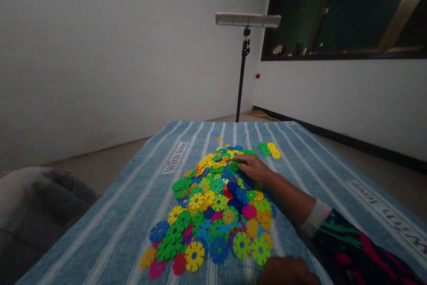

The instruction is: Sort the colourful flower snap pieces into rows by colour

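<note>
My right hand (254, 168) reaches in from the lower right over the far part of a pile of flower-shaped plastic discs (219, 202). Its index finger is stretched out to the left, with the thumb a little apart below it. The fingertips are at the discs, close to a green disc (233, 166); nothing can be seen gripped. At the bottom edge, my left hand (287, 271) is dark and cut off, near a lime-green disc (260, 250), and its fingers are hidden. The notched discs are yellow, green, blue, pink and red, overlapping each other.
A row of green discs (264, 149) and a row of yellow discs (274, 150) lie right of the pile. Blue striped cloth (133, 196) covers the table. Behind stands a lamp on a black pole (240, 80). Grey fabric (43, 214) is at left.
</note>
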Tool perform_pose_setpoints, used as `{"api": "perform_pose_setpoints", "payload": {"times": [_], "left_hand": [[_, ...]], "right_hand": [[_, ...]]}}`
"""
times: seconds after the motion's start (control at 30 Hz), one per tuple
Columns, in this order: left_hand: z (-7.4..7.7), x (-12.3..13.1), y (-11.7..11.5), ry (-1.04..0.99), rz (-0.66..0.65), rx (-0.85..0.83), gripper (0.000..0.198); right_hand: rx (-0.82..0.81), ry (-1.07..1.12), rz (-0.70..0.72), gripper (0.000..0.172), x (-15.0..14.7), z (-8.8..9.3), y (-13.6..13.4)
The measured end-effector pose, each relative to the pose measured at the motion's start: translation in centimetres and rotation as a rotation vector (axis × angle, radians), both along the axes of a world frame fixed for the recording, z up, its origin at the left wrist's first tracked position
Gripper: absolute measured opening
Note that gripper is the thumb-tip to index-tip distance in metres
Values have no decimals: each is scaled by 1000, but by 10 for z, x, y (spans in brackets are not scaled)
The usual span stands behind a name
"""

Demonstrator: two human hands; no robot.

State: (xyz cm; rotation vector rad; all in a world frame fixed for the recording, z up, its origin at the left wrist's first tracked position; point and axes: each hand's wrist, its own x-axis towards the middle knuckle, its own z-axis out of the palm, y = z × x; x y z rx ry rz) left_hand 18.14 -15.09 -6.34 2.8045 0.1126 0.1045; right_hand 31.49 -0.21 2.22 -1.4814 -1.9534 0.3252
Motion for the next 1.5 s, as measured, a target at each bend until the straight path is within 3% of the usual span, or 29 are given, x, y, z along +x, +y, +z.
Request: {"api": "perform_pose_setpoints", "payload": {"times": [0.13,0.27,0.4,0.5,0.7,1.03,1.5], "left_hand": [[-2,6,-3,-49,4,161,11],[15,-6,-3,-142,8,224,6],[31,-17,-2,-154,37,172,2],[35,-19,-2,-144,41,157,3],[33,-19,-2,-144,52,162,4],[36,-18,-2,-119,50,140,4],[30,-14,-1,-140,35,165,1]], "right_hand": [[21,155,-97,39,18,-17,-35],[-3,201,-178,39,34,-27,-72],[-59,130,-234,37,49,-22,-103],[-112,33,-265,38,60,-12,-115],[-272,-187,-258,34,77,3,-121],[-329,-340,-367,56,71,1,-120],[-335,-343,-253,35,63,10,-109]]}}
